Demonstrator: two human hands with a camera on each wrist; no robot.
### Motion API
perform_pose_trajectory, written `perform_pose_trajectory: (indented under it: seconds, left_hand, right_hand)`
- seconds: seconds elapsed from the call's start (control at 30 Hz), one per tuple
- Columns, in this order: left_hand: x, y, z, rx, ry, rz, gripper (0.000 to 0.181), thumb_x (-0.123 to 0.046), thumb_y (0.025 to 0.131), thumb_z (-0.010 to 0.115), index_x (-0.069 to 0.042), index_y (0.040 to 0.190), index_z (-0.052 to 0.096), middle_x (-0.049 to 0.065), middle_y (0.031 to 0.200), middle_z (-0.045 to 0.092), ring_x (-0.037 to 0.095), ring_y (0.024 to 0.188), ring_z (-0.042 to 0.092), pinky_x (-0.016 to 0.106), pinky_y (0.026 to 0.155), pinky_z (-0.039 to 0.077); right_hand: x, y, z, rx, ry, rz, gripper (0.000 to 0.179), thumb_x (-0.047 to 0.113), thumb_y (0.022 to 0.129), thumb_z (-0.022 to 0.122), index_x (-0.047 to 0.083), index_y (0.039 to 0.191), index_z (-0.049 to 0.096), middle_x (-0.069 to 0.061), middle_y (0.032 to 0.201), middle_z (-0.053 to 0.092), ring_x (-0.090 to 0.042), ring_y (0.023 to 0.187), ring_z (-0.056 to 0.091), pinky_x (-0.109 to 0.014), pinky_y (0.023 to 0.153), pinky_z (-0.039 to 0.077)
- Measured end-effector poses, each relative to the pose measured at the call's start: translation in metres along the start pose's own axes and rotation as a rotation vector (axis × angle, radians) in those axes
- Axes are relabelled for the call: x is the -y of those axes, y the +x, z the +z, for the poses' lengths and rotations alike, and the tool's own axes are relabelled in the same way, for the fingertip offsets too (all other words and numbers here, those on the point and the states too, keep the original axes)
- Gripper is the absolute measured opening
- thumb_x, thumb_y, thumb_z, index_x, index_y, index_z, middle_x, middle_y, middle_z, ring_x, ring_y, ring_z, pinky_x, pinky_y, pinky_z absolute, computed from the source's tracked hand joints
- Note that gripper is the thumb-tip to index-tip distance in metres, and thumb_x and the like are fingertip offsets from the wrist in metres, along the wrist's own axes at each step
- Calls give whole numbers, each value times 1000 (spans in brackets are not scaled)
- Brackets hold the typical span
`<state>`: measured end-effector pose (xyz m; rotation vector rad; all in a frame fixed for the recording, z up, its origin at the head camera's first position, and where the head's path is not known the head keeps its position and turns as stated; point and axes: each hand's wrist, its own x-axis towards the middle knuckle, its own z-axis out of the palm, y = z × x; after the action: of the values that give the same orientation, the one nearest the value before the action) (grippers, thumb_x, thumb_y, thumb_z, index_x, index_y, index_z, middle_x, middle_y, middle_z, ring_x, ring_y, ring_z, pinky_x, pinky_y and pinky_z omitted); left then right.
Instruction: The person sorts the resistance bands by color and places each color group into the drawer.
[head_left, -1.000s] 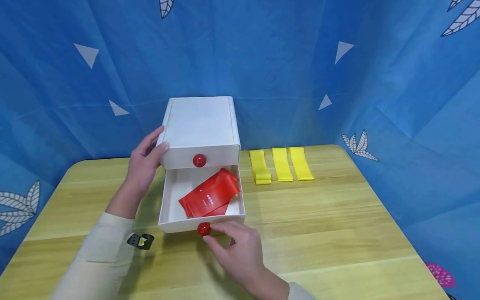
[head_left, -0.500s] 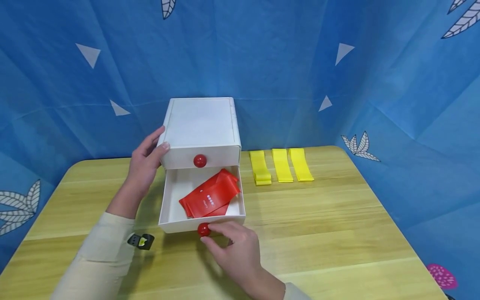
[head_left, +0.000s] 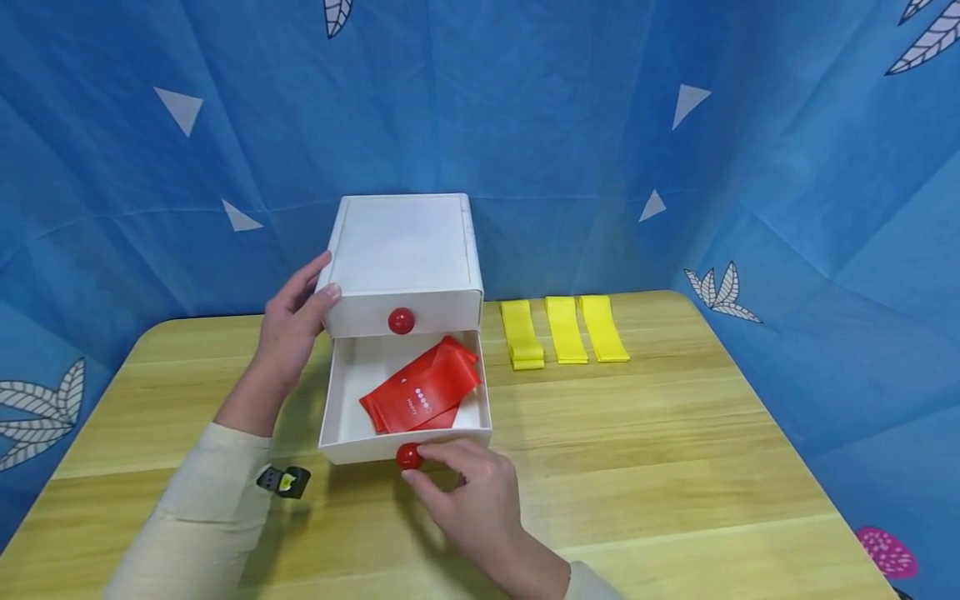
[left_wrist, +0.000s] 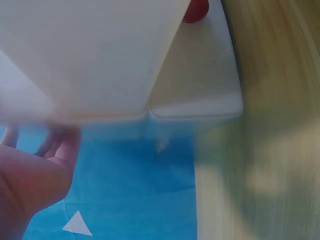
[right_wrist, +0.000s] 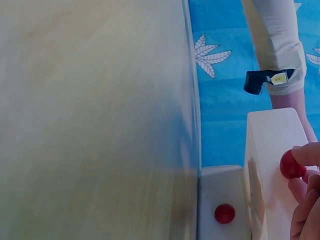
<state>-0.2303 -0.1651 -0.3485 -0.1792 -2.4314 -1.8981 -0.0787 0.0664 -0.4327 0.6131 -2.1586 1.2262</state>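
One red knob (head_left: 407,457) in right grip (head_left: 478,502)

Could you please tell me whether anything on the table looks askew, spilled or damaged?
Nothing looks spilled or damaged. The red strips in the open lower drawer lie aslant, their layers out of line, which looks untidy compared with the three yellow strips laid in a row on the table.
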Motion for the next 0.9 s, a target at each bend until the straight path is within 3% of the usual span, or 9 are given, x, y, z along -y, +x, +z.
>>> perform_pose_trajectory:
  seconds: [0.17,0.37,0.9]
  left_hand:
    - [0,0,-1,-5,-9,2,57,-46,102,53,-41,155,34,2,159,31,31,137,38,55,106,39]
    - [0,1,0,-2,-7,-10,58,-47,101,54,-41,155,34,1,159,31,30,138,37,55,105,40]
    - [1,1,-1,6,-34,-3,57,-46,101,55,-41,155,36,2,158,32,30,138,37,56,106,38]
  right_hand:
    - [-2,2,2,-9,12,-14,22,14,79,86,10,99,79,5,93,74,-4,83,68,-14,61,51]
    - [-5,6,5,-28,22,-17,22,13,78,86,9,98,79,5,93,74,-4,85,68,-15,65,52]
    - [-15,23,13,-23,14,65,21,14,79,86,9,98,80,5,94,74,-9,77,67,-13,50,42]
